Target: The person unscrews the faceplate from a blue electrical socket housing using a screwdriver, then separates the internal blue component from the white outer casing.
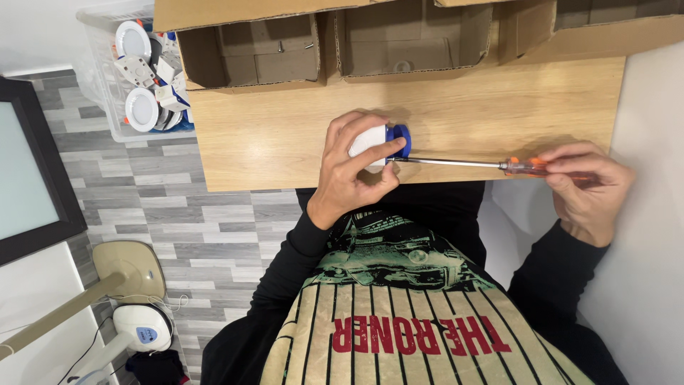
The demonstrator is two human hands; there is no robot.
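Note:
My left hand (353, 167) grips a small white part with a blue end (385, 139) at the near edge of the wooden table (285, 135). My right hand (588, 185) holds the orange handle of a long screwdriver (491, 165). Its thin metal shaft lies level and its tip meets the white and blue part just under the blue end. Both hands are over the table's near edge, above my lap.
Three open cardboard boxes (249, 53) line the table's far side, with small screws in the left one. A clear plastic bin (139, 71) of round white lamp parts sits on the floor at the left. A fan base (132, 267) stands lower left.

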